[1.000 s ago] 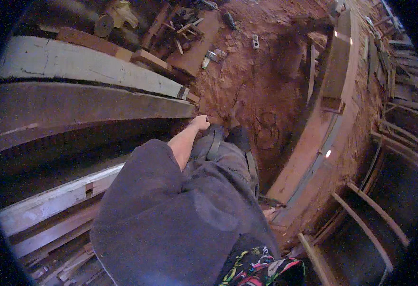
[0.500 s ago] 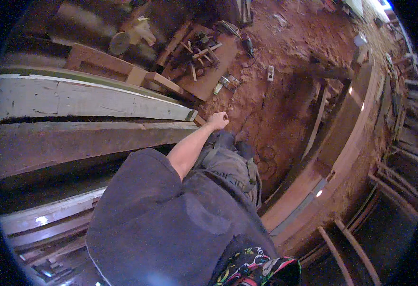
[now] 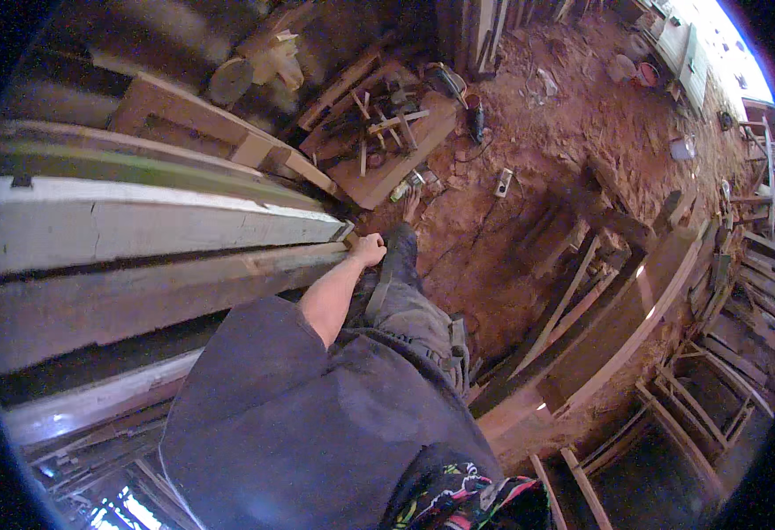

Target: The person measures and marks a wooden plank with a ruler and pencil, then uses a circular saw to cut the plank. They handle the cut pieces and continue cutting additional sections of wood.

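My left hand (image 3: 368, 250) hangs beside my left thigh, its fingers curled into a loose fist with nothing seen in it. It is nearest the end of a pale painted beam (image 3: 166, 216) and a brown beam (image 3: 153, 287) just below that one; I cannot tell whether the hand touches either. My right hand is out of view. Grey trousers (image 3: 409, 322) cover my legs, and a foot (image 3: 412, 203) shows ahead on the reddish dirt floor (image 3: 467, 265).
Ahead lies a brown board (image 3: 409, 163) with wooden sticks on it. A white socket block (image 3: 504, 182) and a dark power tool (image 3: 476, 122) rest on the dirt. Long timbers (image 3: 599, 353) run along the right, a white bucket (image 3: 682, 147) beyond. Wooden frames (image 3: 688, 397) stand farther right.
My left hand has swung back toward my hip, still curled. One leg has stepped forward, so its foot now shows. The view has shifted, with more of the far right in sight.
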`<state>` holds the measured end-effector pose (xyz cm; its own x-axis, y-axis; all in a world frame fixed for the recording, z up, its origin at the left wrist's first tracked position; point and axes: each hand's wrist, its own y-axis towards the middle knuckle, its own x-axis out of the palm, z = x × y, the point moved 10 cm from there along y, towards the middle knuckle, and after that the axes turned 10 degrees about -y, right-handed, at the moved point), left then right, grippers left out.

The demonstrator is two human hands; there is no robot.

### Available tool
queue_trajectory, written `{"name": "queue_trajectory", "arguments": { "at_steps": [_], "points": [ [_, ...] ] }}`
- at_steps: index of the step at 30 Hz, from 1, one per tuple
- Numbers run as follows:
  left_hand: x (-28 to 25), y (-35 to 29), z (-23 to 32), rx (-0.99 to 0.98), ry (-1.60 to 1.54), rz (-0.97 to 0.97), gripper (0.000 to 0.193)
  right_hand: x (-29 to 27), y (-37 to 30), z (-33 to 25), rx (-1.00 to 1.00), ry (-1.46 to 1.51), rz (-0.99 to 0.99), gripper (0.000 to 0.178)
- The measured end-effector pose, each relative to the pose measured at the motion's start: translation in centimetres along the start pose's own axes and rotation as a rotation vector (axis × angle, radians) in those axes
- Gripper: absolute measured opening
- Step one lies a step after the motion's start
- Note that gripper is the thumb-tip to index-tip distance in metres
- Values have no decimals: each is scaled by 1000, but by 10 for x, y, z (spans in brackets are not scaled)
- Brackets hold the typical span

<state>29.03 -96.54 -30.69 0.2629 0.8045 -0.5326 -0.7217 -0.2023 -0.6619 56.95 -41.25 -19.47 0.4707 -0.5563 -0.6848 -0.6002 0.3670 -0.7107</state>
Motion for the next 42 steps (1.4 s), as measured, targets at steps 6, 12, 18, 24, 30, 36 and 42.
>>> {"name": "queue_trajectory", "arguments": {
  "at_steps": [6, 12, 18, 24, 30, 36, 42],
  "points": [
    [-4, 78, 20, -163, -27, -245, 57, -69, 44, -157, -60, -43, -34, 74],
    [-22, 111, 76, -223, 141, -404, 92, -114, 221, -361, -336, -553, -107, 80],
    [1, 109, 51, -345, 97, -371, 96, -13, 463, -542, -718, -719, -121, 82],
    [29, 126, 8, -334, 60, -236, 104, 111, 588, -753, -1121, -728, 206, 84],
    [10, 138, 29, -437, 31, -217, 102, 169, 616, -911, -1338, -894, 513, 54],
    [6, 152, 45, -477, 61, -198, 101, 220, 673, -930, -1197, -1130, 391, 54],
    [9, 158, 51, -404, 94, -188, 98, 225, 700, -888, -1343, -1012, 811, 56]
  ]
}}
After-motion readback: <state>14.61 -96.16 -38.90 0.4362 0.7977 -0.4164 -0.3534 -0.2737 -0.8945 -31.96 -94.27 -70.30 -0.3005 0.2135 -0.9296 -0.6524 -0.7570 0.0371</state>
